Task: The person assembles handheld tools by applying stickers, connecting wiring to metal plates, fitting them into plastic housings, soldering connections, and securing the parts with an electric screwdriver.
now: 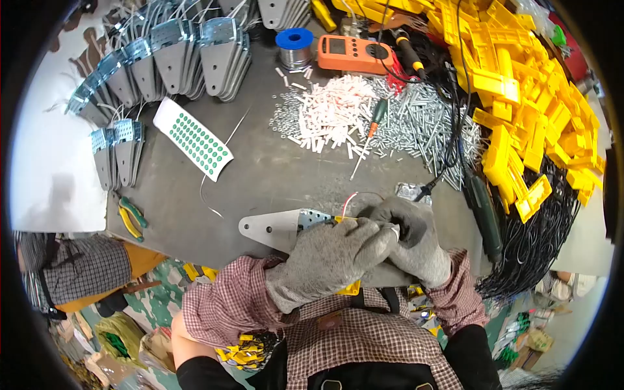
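My left hand (335, 257), in a grey glove, lies over a grey metal plate (270, 229) with holes, its fingers pinched together. Yellow plastic (351, 288) shows below this hand, and a bit more above it. Fingertip to fingertip with it, my right hand (413, 237) is closed too, in a matching glove. A small white bit (394, 229) shows where the fingers meet; what they grip is mostly hidden. A thin red and white wire (346, 203) loops up from behind the hands. Beside my right hand lies a small silvery packet (413, 191).
Screws (419, 117), white sleeves (335, 107) and a screwdriver (377, 120) lie ahead. Behind them stand a solder spool (296, 57) and an orange multimeter (344, 55). Yellow housings (513, 84) heap at right, metal plates (172, 58) at left near a sticker sheet (192, 140) and pliers (132, 218).
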A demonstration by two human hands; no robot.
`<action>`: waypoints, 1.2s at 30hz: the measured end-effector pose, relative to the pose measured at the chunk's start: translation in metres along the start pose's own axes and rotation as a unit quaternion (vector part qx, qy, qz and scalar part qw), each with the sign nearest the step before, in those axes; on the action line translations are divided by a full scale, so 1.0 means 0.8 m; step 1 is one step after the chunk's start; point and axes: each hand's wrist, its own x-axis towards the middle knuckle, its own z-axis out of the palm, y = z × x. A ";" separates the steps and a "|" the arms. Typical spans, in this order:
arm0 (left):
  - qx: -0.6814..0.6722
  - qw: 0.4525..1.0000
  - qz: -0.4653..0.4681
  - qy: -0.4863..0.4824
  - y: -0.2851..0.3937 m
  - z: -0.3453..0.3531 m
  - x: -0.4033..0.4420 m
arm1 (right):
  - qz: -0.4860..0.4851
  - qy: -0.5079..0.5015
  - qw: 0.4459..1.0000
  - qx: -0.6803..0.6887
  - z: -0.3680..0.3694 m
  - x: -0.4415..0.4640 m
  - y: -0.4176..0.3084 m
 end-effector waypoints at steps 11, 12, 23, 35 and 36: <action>0.103 0.994 0.015 -0.044 0.007 -0.006 0.010 | 0.015 -0.052 0.996 -0.074 -0.013 -0.002 -0.010; 0.090 0.994 0.015 -0.064 0.004 -0.010 0.009 | 0.010 -0.070 0.995 -0.073 -0.017 0.002 -0.010; -0.191 0.943 -0.245 -0.119 -0.010 -0.023 0.018 | 0.060 -0.114 0.990 -0.050 -0.029 0.002 -0.005; 0.196 0.930 -0.169 -0.261 -0.014 -0.107 -0.012 | 0.112 -0.107 0.960 0.235 -0.016 0.006 0.032; 0.246 0.921 -0.179 -0.246 -0.032 -0.124 -0.034 | 0.107 -0.103 0.977 0.153 -0.017 0.008 0.029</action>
